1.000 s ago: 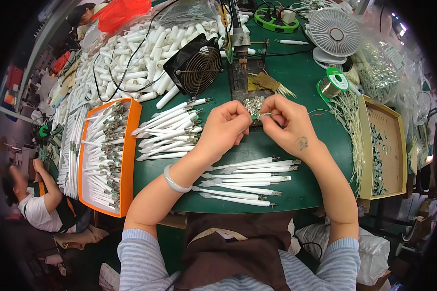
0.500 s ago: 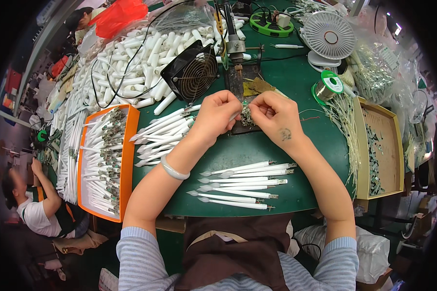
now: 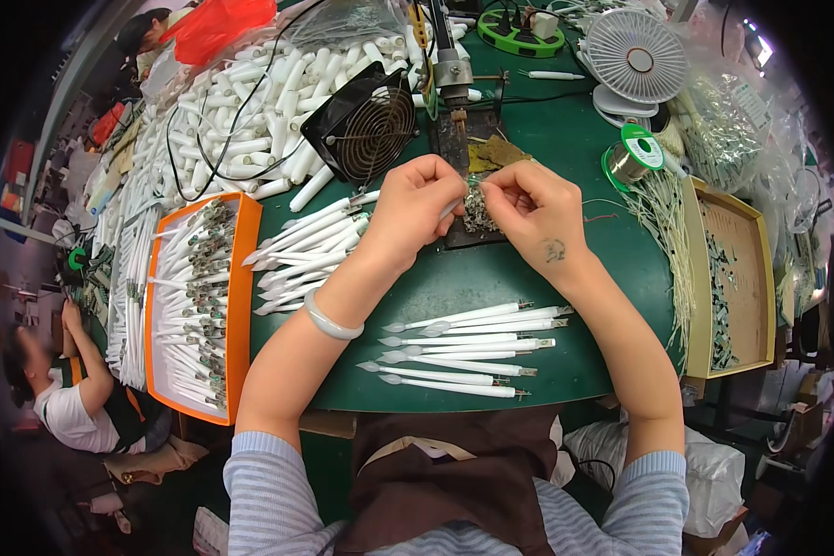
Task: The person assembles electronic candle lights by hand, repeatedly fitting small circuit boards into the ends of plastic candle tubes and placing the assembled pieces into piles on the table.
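My left hand [image 3: 423, 206], with a pale bangle on its wrist, is closed in a pinch; a small greyish end shows at its fingertips. Opposite it, my right hand [image 3: 535, 206] pinches too, fingertips almost meeting the left ones. What either hand holds is too small and hidden to name. Both are above a pile of solder scraps [image 3: 478, 213] on a dark metal base, under a clamped soldering iron [image 3: 454, 79]. Closer to me, several white candle-shaped sticks [image 3: 463, 353] with flame-like tips and small metal ends lie side by side on the green table [image 3: 417, 295].
An orange box [image 3: 244, 278] of similar sticks stands left, beside a loose stack of them. Behind are a black fan [image 3: 361, 125] and heaped white tubes [image 3: 241, 120]. Rightward are a solder spool [image 3: 632, 159], thin wires [image 3: 663, 232], a box of small parts [image 3: 727, 278] and a white fan [image 3: 638, 57].
Both hands keep their pinch close together above the scraps. The right hand has shifted slightly to the right. The whole view has moved a little.
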`<state>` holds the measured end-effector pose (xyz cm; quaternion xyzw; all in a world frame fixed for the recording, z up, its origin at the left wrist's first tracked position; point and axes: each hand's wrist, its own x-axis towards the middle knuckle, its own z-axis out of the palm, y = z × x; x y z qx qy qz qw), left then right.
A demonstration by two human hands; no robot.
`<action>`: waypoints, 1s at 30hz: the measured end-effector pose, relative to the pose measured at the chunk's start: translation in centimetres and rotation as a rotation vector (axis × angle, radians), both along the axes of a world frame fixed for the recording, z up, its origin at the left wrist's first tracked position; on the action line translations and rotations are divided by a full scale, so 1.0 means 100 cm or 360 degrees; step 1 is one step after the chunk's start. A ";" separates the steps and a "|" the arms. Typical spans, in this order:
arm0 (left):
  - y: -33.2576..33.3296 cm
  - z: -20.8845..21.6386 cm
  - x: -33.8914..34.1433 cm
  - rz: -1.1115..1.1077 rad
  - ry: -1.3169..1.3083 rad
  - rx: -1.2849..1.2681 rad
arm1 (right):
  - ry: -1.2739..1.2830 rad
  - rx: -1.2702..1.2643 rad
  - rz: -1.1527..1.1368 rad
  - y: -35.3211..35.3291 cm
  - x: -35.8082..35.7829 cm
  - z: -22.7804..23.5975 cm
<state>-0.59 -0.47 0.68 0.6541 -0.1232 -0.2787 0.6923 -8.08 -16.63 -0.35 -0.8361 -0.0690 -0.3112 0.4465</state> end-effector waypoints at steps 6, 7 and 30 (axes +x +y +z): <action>0.001 -0.001 -0.004 0.0030 0.0001 -0.0040 | 0.0000 0.0046 0.0011 0.001 -0.001 -0.003; 0.001 0.000 -0.005 0.0044 0.0024 -0.0058 | 0.0000 0.0047 0.0011 0.001 -0.002 -0.003; 0.000 -0.007 -0.002 0.0021 0.0079 0.0082 | 0.0541 0.0502 0.0162 0.000 0.004 -0.009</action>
